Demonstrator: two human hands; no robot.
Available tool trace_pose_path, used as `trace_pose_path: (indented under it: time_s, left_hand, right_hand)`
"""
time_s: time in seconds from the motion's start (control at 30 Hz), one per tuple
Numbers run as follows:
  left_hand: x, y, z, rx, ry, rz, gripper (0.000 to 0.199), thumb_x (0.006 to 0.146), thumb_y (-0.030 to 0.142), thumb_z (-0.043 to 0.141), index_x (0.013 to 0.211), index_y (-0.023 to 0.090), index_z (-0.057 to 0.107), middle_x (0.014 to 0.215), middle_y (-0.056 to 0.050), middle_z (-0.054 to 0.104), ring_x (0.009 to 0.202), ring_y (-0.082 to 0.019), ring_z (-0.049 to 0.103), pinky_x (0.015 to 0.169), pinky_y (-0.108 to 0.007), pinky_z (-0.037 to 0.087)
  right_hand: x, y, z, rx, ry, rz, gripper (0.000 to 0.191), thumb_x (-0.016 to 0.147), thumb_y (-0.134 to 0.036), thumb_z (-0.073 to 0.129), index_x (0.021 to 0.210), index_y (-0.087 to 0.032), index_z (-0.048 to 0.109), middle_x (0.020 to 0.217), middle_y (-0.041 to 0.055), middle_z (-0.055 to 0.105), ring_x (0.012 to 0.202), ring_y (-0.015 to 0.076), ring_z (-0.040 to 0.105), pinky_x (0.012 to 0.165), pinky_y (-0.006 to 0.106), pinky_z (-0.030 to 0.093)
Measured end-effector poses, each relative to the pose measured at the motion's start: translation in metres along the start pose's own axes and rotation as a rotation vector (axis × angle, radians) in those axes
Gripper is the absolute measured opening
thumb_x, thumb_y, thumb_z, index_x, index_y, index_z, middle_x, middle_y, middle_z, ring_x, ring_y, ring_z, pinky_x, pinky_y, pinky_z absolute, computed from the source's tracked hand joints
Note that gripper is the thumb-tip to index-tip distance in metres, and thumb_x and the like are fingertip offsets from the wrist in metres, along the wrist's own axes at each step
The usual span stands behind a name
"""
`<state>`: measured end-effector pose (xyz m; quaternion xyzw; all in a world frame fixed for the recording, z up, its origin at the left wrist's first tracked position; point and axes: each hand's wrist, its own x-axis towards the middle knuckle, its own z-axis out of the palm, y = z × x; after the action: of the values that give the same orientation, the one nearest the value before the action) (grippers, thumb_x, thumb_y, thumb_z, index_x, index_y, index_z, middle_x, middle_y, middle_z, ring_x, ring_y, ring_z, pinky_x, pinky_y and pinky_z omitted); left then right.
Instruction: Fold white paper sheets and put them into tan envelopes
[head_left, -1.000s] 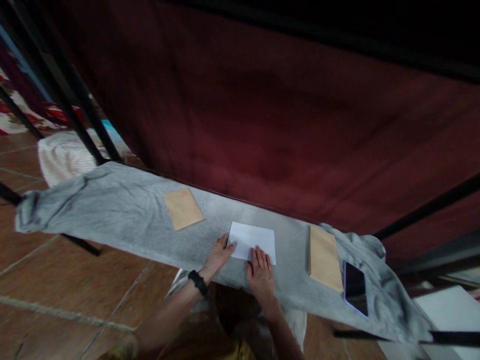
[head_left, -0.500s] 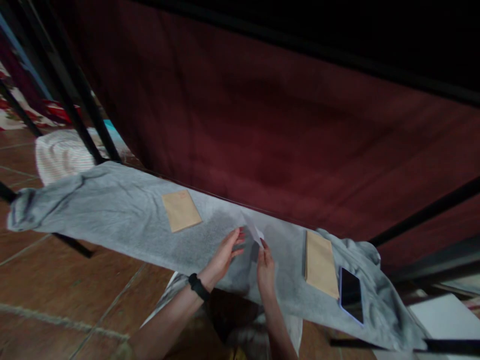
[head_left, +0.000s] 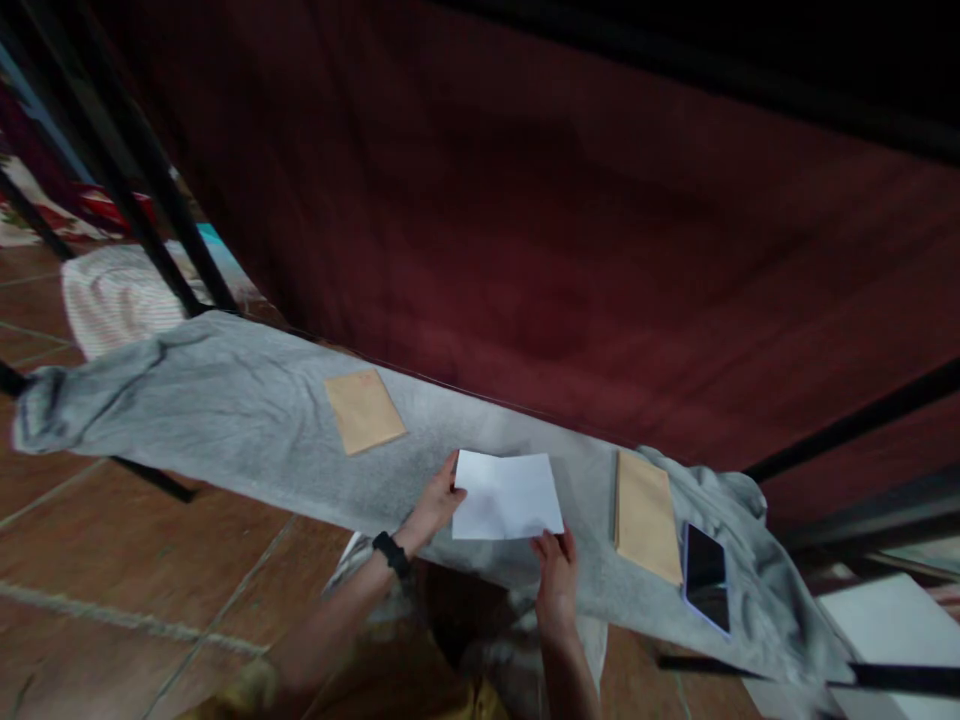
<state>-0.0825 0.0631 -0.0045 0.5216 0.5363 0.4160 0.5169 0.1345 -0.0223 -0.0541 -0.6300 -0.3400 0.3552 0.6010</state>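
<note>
A white sheet of paper [head_left: 507,497] with a crease down its middle is spread between my two hands, above a grey cloth [head_left: 262,430]. At its left edge my left hand [head_left: 439,500] pinches it, thumb on top; a dark band circles that wrist. My right hand [head_left: 555,570] grips the lower right corner, fingers partly under the paper. Left of the sheet lies a brown envelope [head_left: 365,411]. To the right rests a stack of brown envelopes [head_left: 646,518], with a phone [head_left: 706,580] beside it, its screen dark.
Behind the cloth-covered surface hangs a dark red curtain [head_left: 525,250]. Black metal bars [head_left: 150,170] stand at the left, near a striped cloth [head_left: 120,300]. Tiled floor [head_left: 187,570] shows at lower left, and a white flat object [head_left: 892,630] at lower right.
The paper was edge-on in my right hand, with my left hand open beside it. Now it lies opened out flat, and my left hand has taken hold of its left edge.
</note>
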Motion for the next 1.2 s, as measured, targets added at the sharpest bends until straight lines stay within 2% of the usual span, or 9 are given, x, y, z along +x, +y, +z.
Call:
trace_pose_path:
  time_s: [0.1,0.2,0.37,0.53,0.6,0.67,0.9,1.07,1.2]
  left_hand:
    - [0.014,-0.003,-0.011,0.336,0.028,0.06,0.083,0.072,0.008,0.05,0.154,0.013,0.033,0.097,-0.007,0.076,0.084,-0.024,0.071,0.081,-0.035,0.055]
    - [0.018,-0.006,-0.013,0.621,0.067,0.134,0.079,0.076,0.007,0.049,0.153,0.013,0.035,0.114,-0.012,0.073,0.096,-0.026,0.07,0.089,-0.036,0.053]
    - [0.012,-0.007,-0.006,0.901,0.048,0.308,0.074,0.082,-0.001,0.036,0.154,0.019,0.036,0.139,-0.013,0.059,0.111,-0.021,0.066,0.1,-0.034,0.049]
    - [0.008,-0.011,0.016,1.087,0.179,0.424,0.06,0.09,0.007,0.036,0.15,0.013,0.041,0.16,-0.019,0.033,0.145,-0.034,0.037,0.116,-0.054,0.032]
    - [0.009,-0.017,0.028,1.104,0.118,0.507,0.059,0.093,0.012,0.034,0.152,0.014,0.039,0.162,-0.017,0.031,0.15,-0.031,0.028,0.119,-0.054,0.027]
    - [0.011,-0.024,0.038,1.123,0.048,0.522,0.06,0.094,0.013,0.032,0.153,0.013,0.036,0.159,-0.017,0.037,0.15,-0.028,0.029,0.12,-0.052,0.027]
    - [0.014,-0.035,0.042,1.167,0.027,0.452,0.055,0.097,0.025,0.037,0.149,0.009,0.044,0.158,-0.016,0.039,0.149,-0.028,0.031,0.122,-0.05,0.023]
    - [0.013,-0.037,0.027,1.117,0.131,0.425,0.06,0.099,0.038,0.038,0.151,0.007,0.041,0.157,-0.018,0.04,0.149,-0.028,0.031,0.122,-0.047,0.025]
    - [0.013,-0.04,0.014,1.111,0.191,0.377,0.063,0.099,0.039,0.036,0.151,0.002,0.039,0.157,-0.02,0.038,0.149,-0.03,0.03,0.123,-0.047,0.023]
  right_hand:
    - [-0.003,0.006,-0.017,-0.192,0.138,-0.083,0.061,0.089,-0.045,0.043,0.142,-0.016,0.044,0.133,0.0196,0.058,0.119,0.0306,0.06,0.095,0.046,0.052]
    - [-0.004,-0.01,-0.015,-0.388,0.085,-0.272,0.058,0.093,-0.043,0.039,0.145,-0.017,0.043,0.149,0.0196,0.044,0.139,0.0315,0.042,0.111,0.052,0.039]
    - [0.011,-0.036,0.024,-0.592,-0.229,-0.489,0.048,0.1,-0.038,0.033,0.138,-0.021,0.056,0.152,0.0114,0.047,0.14,0.0231,0.044,0.115,0.044,0.038]
    - [0.035,-0.026,0.07,-0.835,-0.339,-0.54,0.054,0.103,-0.036,0.026,0.147,-0.012,0.048,0.155,0.014,0.044,0.146,0.0214,0.036,0.118,0.043,0.034]
    - [0.04,-0.019,0.082,-0.929,-0.384,-0.566,0.054,0.104,-0.031,0.02,0.147,-0.011,0.047,0.155,0.0135,0.044,0.147,0.0203,0.034,0.12,0.044,0.03]
    - [0.042,-0.013,0.089,-1.03,-0.414,-0.598,0.054,0.104,-0.026,0.018,0.148,-0.012,0.047,0.156,0.012,0.043,0.148,0.0195,0.033,0.121,0.045,0.026]
    - [0.048,-0.007,0.073,-1.261,-0.407,-0.646,0.051,0.105,-0.032,0.03,0.153,-0.02,0.039,0.162,0.0112,0.032,0.15,0.0251,0.028,0.121,0.052,0.021]
    - [0.055,-0.005,0.057,-1.253,-0.314,-0.65,0.052,0.104,-0.033,0.033,0.153,-0.017,0.038,0.16,0.0168,0.033,0.147,0.0296,0.034,0.117,0.056,0.026]
    - [0.057,0.001,0.048,-1.225,-0.245,-0.652,0.054,0.104,-0.035,0.033,0.155,-0.015,0.035,0.159,0.019,0.036,0.145,0.0306,0.036,0.116,0.056,0.028]
